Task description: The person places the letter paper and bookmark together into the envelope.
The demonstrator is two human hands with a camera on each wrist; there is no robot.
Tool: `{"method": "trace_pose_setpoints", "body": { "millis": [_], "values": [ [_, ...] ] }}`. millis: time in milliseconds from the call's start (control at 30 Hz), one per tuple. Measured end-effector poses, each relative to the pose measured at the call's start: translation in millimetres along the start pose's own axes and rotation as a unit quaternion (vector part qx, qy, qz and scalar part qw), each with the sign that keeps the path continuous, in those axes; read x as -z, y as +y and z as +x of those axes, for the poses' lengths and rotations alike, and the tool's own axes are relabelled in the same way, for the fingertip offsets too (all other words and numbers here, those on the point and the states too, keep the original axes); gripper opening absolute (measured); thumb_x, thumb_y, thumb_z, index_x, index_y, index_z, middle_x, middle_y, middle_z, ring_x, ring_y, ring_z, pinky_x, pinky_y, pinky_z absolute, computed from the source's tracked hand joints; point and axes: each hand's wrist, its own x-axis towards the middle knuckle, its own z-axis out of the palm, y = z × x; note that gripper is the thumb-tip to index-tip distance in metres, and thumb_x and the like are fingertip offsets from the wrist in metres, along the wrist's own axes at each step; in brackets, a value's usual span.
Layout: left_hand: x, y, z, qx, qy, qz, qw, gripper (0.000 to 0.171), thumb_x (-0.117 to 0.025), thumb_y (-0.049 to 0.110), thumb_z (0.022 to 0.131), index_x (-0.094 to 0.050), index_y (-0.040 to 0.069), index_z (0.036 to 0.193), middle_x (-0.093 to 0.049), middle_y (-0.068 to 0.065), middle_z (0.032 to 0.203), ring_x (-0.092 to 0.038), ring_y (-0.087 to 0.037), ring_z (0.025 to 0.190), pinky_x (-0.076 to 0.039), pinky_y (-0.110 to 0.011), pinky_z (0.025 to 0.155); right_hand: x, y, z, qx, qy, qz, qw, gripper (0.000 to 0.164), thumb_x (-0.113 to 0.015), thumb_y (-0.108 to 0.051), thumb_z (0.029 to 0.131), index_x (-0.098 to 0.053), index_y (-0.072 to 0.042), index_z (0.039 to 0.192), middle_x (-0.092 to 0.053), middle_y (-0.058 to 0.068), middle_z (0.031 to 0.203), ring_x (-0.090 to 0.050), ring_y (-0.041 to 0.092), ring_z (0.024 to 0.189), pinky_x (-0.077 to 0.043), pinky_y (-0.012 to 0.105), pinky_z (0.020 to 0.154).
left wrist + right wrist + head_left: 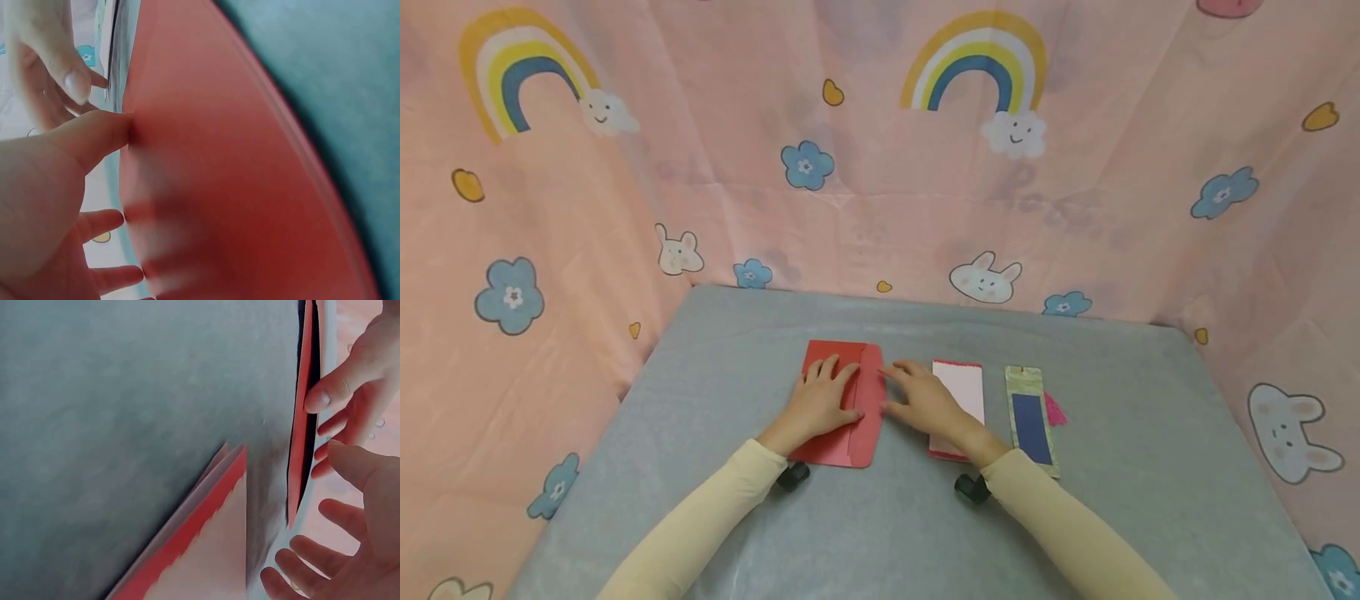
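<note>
A red envelope (838,450) lies on the grey table, its flap (869,400) spread out to the right. My left hand (822,402) rests on the envelope, fingers extended, with its fingertips and thumb near the flap's fold. In the left wrist view the thumb touches the red paper (206,125). My right hand (925,402) hovers at the flap's right edge with its fingers apart; the right wrist view shows a gap between these fingers and the envelope (299,450). Beneath the right wrist is a folded pale card (961,387) with red ends.
Right of the card lies a green bookmark-like strip (1024,381) with a blue panel and a pink tassel (1055,409). Dark wrist devices (793,476) sit under both sleeves. Pink patterned cloth (880,217) surrounds the table (880,533) at the back and sides.
</note>
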Motion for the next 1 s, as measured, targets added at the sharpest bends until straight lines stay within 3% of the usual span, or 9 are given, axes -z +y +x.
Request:
{"method": "trace_pose_setpoints", "body": {
  "millis": [467,1000],
  "values": [
    [0.3,3.6,3.7,0.03,0.014,-0.013,0.9994,0.08,-0.076,0.044,0.082,-0.041,0.018,0.15,-0.036,-0.021,0.154,-0.034,-0.041,0.14,-0.045,-0.067,0.095,-12.4,-5.4,20.5,-0.006,0.014,-0.005,1.0,0.056,-0.073,-0.032,0.088,-0.057,-0.012,0.138,-0.057,0.016,0.134,-0.053,0.033,0.125,-0.048,0.05,0.104],
    [-1.3,3.5,5.5,0.034,0.02,-0.018,0.9991,0.07,-0.069,0.036,0.087,-0.041,0.021,0.15,-0.036,-0.02,0.153,-0.038,-0.042,0.136,-0.047,-0.065,0.092,-22.4,-6.9,24.3,-0.024,0.007,-0.028,0.999,0.063,-0.076,-0.035,0.085,-0.056,-0.011,0.14,-0.054,0.015,0.131,-0.05,0.033,0.116,-0.046,0.051,0.097]
  ]
}}
